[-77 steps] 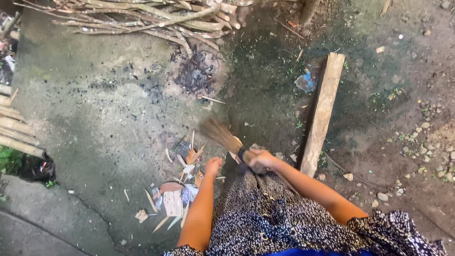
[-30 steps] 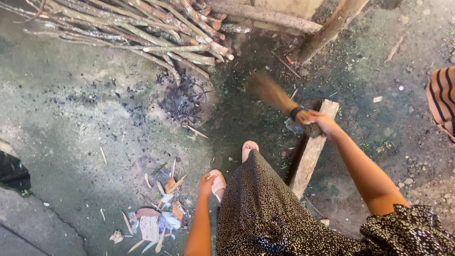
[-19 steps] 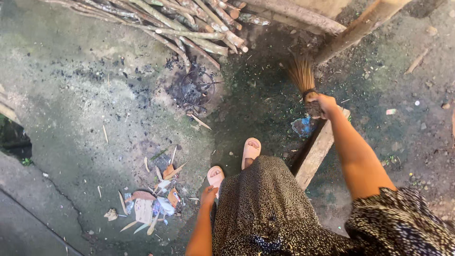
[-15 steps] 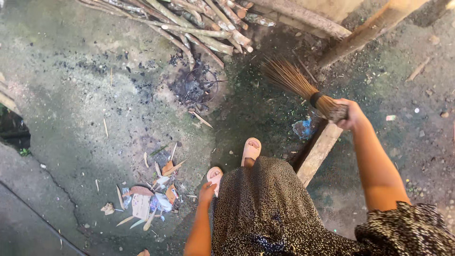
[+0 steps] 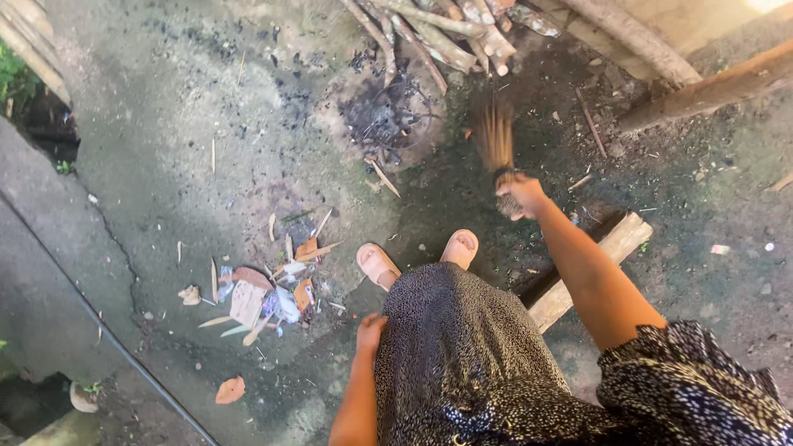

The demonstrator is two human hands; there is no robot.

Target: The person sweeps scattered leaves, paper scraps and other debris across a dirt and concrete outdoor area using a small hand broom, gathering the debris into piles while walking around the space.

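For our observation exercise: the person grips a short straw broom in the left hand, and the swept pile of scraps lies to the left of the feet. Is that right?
Not quite. The head view shows the broom gripped in the right hand; the left hand rests empty against the dress. The pile of scraps does lie left of the feet.

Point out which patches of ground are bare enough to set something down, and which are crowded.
Bare concrete lies between the grassy edge and the ash patch. Dirt right of the plank is mostly open, with small scraps. Crowded: the litter pile left of the sandals, the stick stack above, and where the right hand holds the broom.
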